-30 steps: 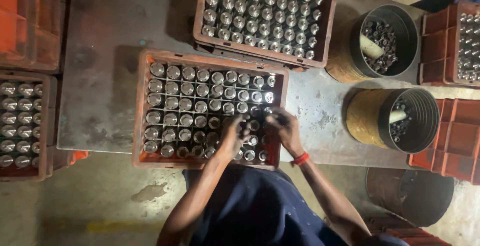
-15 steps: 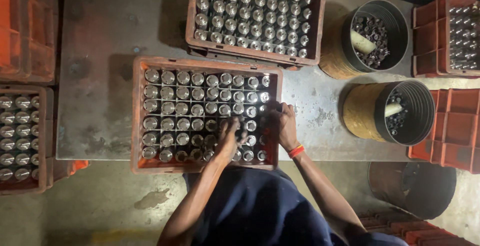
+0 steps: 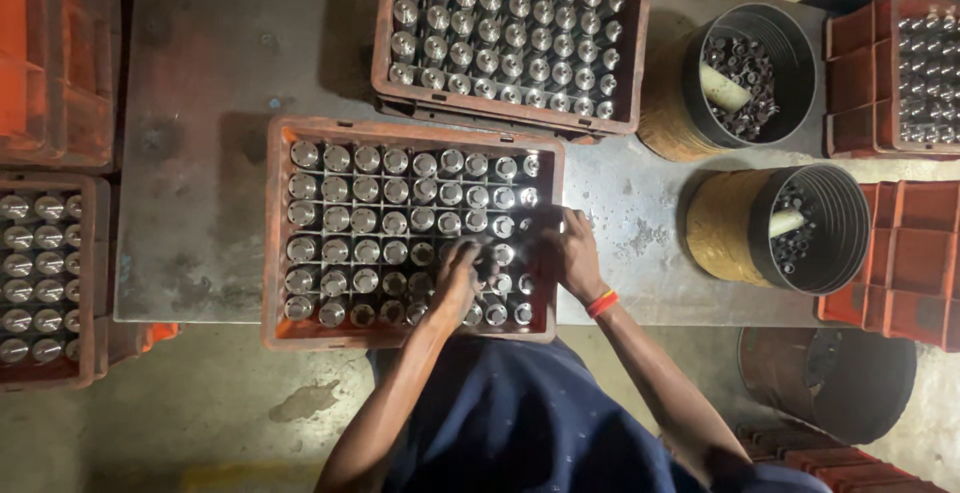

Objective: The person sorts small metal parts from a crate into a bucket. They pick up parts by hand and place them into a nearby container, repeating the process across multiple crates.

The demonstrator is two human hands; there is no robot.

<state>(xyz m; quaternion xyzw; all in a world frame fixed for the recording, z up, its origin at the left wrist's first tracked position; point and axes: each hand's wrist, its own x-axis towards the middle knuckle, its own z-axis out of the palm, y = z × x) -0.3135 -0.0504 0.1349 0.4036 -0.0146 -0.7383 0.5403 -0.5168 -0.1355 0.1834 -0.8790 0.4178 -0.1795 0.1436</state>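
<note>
An orange crate [image 3: 277, 243] with a grid of cells stands on the grey metal table [image 3: 200, 103] in front of me. Shiny round metal pieces [image 3: 365, 221] fill most of its cells. My left hand [image 3: 458, 275] reaches into the crate's lower right part, fingers bent down onto the pieces there. Close beside it, my right hand [image 3: 570, 253], with a red and yellow band at the wrist, rests over the right-hand cells. Whether either hand holds a piece is hidden by the fingers.
A second filled crate [image 3: 512, 33] sits farther back on the table. Two dark round tubs [image 3: 745, 73] [image 3: 805, 228] of small metal parts stand at the right. More orange crates [image 3: 890, 73] [image 3: 45, 283] flank both sides, and a rusty bucket [image 3: 830, 378] is on the floor.
Both hands stay in the crate's lower right corner; the right hand has shifted slightly. The view has drifted a little.
</note>
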